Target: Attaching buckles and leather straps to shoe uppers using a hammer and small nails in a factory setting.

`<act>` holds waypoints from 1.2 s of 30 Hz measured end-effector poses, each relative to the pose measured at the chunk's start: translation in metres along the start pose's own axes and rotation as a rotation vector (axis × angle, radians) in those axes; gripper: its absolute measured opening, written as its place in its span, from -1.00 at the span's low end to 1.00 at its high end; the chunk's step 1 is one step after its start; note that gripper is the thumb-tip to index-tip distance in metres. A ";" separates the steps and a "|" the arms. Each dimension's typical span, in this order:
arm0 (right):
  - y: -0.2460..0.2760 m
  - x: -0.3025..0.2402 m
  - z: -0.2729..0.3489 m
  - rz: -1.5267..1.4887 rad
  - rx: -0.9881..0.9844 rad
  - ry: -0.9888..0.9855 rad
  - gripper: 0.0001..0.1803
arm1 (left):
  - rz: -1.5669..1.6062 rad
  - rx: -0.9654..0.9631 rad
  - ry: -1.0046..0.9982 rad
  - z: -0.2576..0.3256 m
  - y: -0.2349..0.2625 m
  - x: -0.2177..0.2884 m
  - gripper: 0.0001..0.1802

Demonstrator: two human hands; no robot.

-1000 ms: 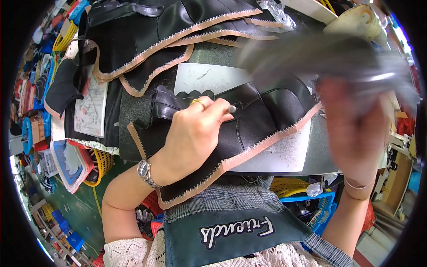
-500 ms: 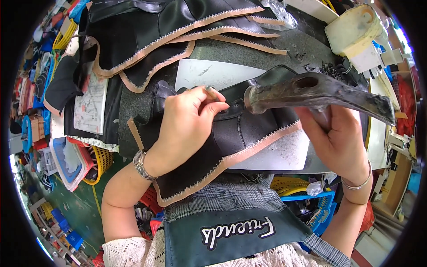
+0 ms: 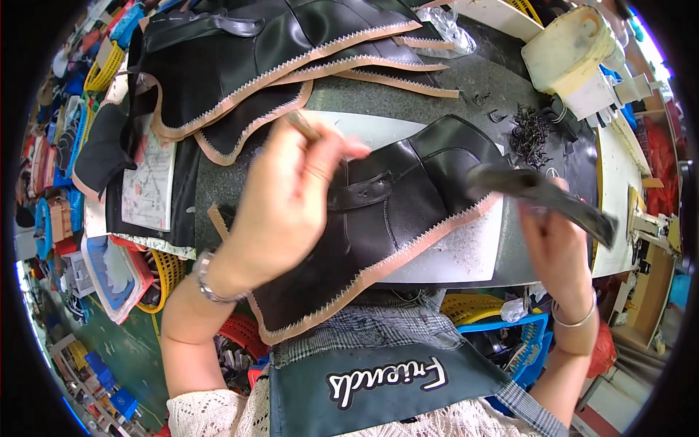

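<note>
Two hands: both occupied, left and right well apart.
Left hand [image 3: 280, 200]: raised over the leather piece, thumb and fingers pinching a short rod [image 3: 303, 125], its end pointing up and away from the wearer.
Right hand [image 3: 557, 247]: fingers curled round the hammer [image 3: 546, 193] below its head, at the right edge of the leather piece.
Leather piece [image 3: 437, 207]: black, lying flat across a white board [image 3: 473, 251] on the bench [image 3: 393, 102], its near corner reaching over the apron [image 3: 378, 386].
Strap [image 3: 362, 192]: on top of the leather piece, just right of the left hand; small dark marks show along it, possibly holes.
Done: zigzag stitching runs along the tan edge; the strap lies in place on the piece.
Left over: judged unfinished, since both tools are in hand; how many marks remain cannot be told.
Stack [image 3: 218, 62]: similar black pieces beyond the board; their state is not readable.
Scraps [image 3: 531, 138]: dark curls, heaped right of the board.
Hidden: the strap's left end, behind the left hand; most of the hammer's handle, inside the right.
Unclear: hammer head, motion-blurred; whether it touches the leather cannot be told.
</note>
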State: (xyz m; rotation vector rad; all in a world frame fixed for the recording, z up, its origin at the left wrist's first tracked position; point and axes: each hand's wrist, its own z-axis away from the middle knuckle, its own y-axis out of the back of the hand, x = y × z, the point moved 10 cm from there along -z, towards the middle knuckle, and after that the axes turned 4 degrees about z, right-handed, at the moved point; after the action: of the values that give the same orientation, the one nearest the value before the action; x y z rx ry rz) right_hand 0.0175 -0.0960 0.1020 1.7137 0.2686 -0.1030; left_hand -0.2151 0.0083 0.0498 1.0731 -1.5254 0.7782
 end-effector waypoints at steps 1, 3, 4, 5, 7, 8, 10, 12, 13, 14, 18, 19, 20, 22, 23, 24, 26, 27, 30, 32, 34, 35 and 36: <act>0.002 0.034 0.020 0.012 0.096 -0.177 -0.82 | 0.124 0.027 0.056 -0.007 0.005 0.005 -0.85; -0.001 0.102 0.067 0.058 0.190 -0.530 -0.83 | -0.093 -0.111 0.099 -0.024 0.004 0.008 -0.86; -0.006 0.120 0.085 0.199 0.201 -0.559 -0.81 | -0.323 -0.310 0.177 -0.033 -0.005 0.000 -0.80; -0.012 0.136 0.102 0.332 0.209 -0.582 -0.79 | -0.555 -0.430 0.363 -0.033 -0.012 -0.013 -0.56; -0.029 0.159 0.123 0.486 0.180 -0.580 -0.73 | -0.677 -0.658 0.146 -0.028 -0.028 -0.013 -0.37; -0.035 0.169 0.131 0.490 0.161 -0.600 -0.71 | -0.714 -0.707 0.116 -0.023 -0.027 -0.025 -0.29; -0.037 0.175 0.136 0.507 0.155 -0.638 -0.72 | -0.764 -0.723 0.146 -0.022 -0.033 -0.038 -0.27; -0.038 0.172 0.121 0.651 0.066 -0.535 -0.72 | -0.814 -0.704 0.101 -0.020 -0.035 -0.036 -0.27; -0.027 0.153 0.099 0.613 0.116 -0.483 -0.68 | -0.818 -0.706 0.096 -0.023 -0.037 -0.034 -0.27; -0.013 0.137 0.076 0.495 0.216 -0.385 -0.68 | -0.757 -0.745 0.149 -0.022 -0.039 -0.035 -0.26; -0.024 0.119 -0.025 -0.270 0.263 -0.265 -0.67 | -0.533 -0.788 0.403 -0.022 -0.040 -0.039 -0.39; -0.042 0.123 -0.050 -0.412 0.207 -0.256 -0.65 | -0.531 -0.861 0.522 -0.016 -0.042 -0.047 -0.45; -0.060 0.124 -0.075 -0.387 0.120 -0.276 -0.63 | -0.426 -0.848 0.573 -0.011 -0.043 -0.048 -0.51; -0.081 0.135 -0.103 -0.356 0.037 -0.300 -0.61 | -0.425 -0.884 0.631 -0.012 -0.047 -0.045 -0.52; -0.088 0.136 -0.112 -0.309 0.007 -0.232 -0.64 | -0.419 -0.923 0.690 -0.009 -0.047 -0.046 -0.52; -0.097 0.133 -0.120 -0.271 -0.028 -0.158 -0.67 | -0.347 -0.912 0.684 -0.007 -0.046 -0.049 -0.49; -0.101 0.146 -0.125 -0.286 -0.060 -0.139 -0.70 | -0.301 -0.897 0.750 -0.003 -0.042 -0.053 -0.49; -0.104 0.147 -0.125 -0.296 -0.091 -0.124 -0.73 | -0.251 -0.885 0.811 0.002 -0.041 -0.054 -0.48; -0.063 0.140 -0.117 -0.323 0.146 -0.201 -0.77 | -0.225 -0.880 0.804 0.012 -0.034 -0.061 -0.61; -0.037 0.105 -0.103 -0.590 0.323 -0.242 -0.72 | -0.155 -0.813 0.851 0.016 -0.030 -0.060 -0.77; -0.037 0.034 -0.079 -0.900 0.084 -0.169 -0.78 | -0.132 -0.808 0.892 0.024 -0.027 -0.066 -0.76; -0.042 -0.003 -0.065 -0.984 -0.001 -0.157 -0.83 | -0.078 -0.791 0.915 0.029 -0.027 -0.070 -0.77; -0.064 -0.028 -0.050 -1.091 -0.148 -0.160 -0.83 | -0.028 -0.772 0.936 0.031 -0.028 -0.071 -0.79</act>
State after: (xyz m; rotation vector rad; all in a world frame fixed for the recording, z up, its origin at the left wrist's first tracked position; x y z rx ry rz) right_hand -0.0293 -0.0411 0.0552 1.2344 1.0358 -0.9831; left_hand -0.1995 -0.0140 -0.0283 0.0869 -0.8406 0.4721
